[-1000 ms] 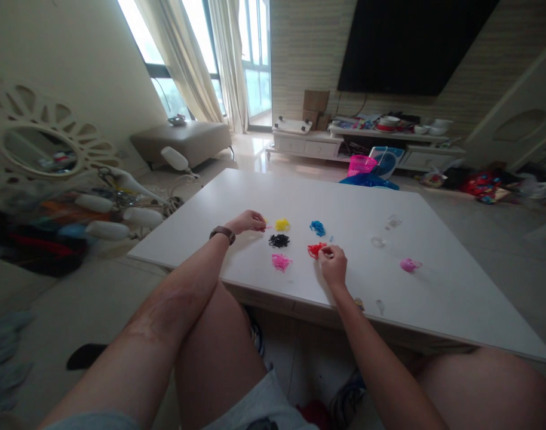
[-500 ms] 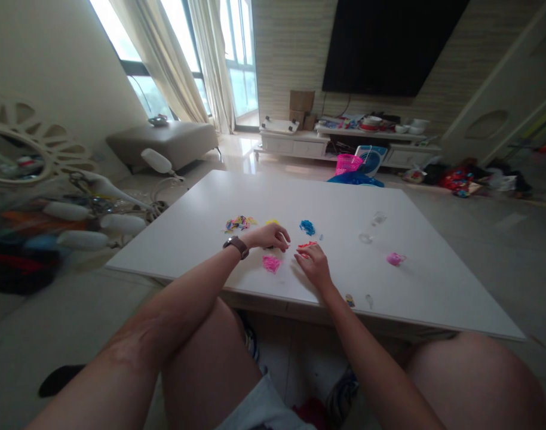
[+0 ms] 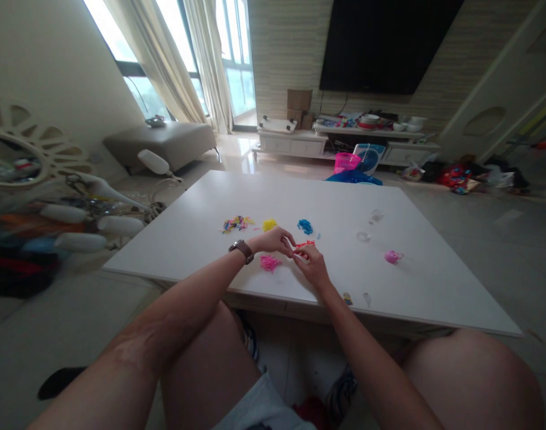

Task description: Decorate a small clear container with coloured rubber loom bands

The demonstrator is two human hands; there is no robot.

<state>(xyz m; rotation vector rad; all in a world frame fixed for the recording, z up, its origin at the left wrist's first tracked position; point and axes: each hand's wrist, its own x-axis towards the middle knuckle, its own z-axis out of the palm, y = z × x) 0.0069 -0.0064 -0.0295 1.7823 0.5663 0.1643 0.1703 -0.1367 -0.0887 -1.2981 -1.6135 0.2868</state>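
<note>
Over the white table (image 3: pixel 237 197), my left hand (image 3: pixel 279 240) and my right hand (image 3: pixel 311 264) meet at the fingertips. Both are pinched; whatever small thing lies between the fingers is too small to make out. Just behind them lies a red pile (image 3: pixel 305 244), partly covered by my right hand. A pink pile (image 3: pixel 269 263) is below my left hand, and a yellow pile (image 3: pixel 269 224) is above it. The blue pile (image 3: pixel 305 226) sits farther back, with a mixed-colour pile (image 3: pixel 238 224) to the left.
On the table's right side are a pink object (image 3: pixel 393 257), a clear ring (image 3: pixel 363 236) and another clear piece (image 3: pixel 376 215). A small yellow figure (image 3: pixel 347 298) lies near the front edge. White lamp-like arms (image 3: pixel 120 224) stand at the left.
My left hand has moved right and now meets my right hand at the fingertips. More of the yellow pile shows. The view has shifted slightly.
</note>
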